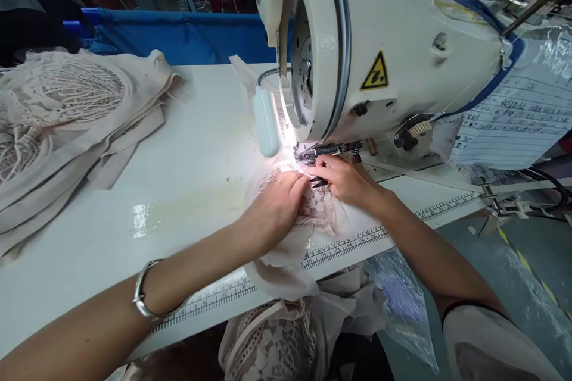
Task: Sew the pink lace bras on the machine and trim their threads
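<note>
Pale beige-pink lace fabric (315,208) lies under the sewing machine (420,41) and hangs over the table's front edge. My left hand (277,205) rests on it just before the needle area, thumb and fingers pressed together on the cloth. Close by on the right, my right hand (346,178) stretches its index finger toward the presser foot (306,156). Small dark-bladed snips (319,182) with a bit of orange stick out from under its curled fingers. Bright lamp light washes out the stitching spot, so the needle tip cannot be made out.
A heap of similar lace garments (80,95) lies at the left of the white table (201,131). A pale blue lamp (266,122) stands beside the needle. Handwritten sheets (509,107) hang at the right. A ruler tape (348,244) runs along the front edge; a plastic bag (402,297) hangs below.
</note>
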### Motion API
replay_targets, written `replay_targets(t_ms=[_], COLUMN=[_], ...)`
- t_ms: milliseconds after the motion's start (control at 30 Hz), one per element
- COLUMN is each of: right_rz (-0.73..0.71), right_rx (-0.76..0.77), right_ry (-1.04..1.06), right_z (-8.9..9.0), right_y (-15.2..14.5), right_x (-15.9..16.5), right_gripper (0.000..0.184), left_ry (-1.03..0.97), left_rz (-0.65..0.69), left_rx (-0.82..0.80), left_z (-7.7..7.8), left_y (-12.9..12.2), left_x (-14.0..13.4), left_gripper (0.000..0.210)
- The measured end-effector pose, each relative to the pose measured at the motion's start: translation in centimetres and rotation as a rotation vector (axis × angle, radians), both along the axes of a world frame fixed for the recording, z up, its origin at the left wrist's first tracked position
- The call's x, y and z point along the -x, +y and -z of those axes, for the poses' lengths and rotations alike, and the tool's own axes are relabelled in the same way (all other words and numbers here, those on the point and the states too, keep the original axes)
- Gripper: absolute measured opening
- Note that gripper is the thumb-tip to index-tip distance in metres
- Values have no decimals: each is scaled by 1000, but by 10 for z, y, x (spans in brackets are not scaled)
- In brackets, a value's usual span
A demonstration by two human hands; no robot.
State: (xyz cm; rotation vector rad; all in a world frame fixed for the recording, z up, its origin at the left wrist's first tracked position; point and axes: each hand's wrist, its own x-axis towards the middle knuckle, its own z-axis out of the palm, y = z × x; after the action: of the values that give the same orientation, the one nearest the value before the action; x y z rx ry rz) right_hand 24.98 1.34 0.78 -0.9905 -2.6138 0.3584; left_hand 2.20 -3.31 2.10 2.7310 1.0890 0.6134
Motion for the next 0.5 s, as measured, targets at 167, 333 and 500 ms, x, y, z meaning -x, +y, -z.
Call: replay_targets(t_ms=[167,333,500], right_rz=[-21,-128,-129], right_rx=[-108,-130,-175], right_ry=[8,64,66], right_z=[-6,-4,-1], right_y=[-2,1,2], right_x=[-1,-5,-5], right_gripper=[35,39,45], left_ry=[-31,-45,-78], left_rz=[115,162,177], left_rx=[172,227,194], left_z=[-1,-5,1], left_y=[0,13,27], left_x=[6,16,22], left_gripper=[25,29,31])
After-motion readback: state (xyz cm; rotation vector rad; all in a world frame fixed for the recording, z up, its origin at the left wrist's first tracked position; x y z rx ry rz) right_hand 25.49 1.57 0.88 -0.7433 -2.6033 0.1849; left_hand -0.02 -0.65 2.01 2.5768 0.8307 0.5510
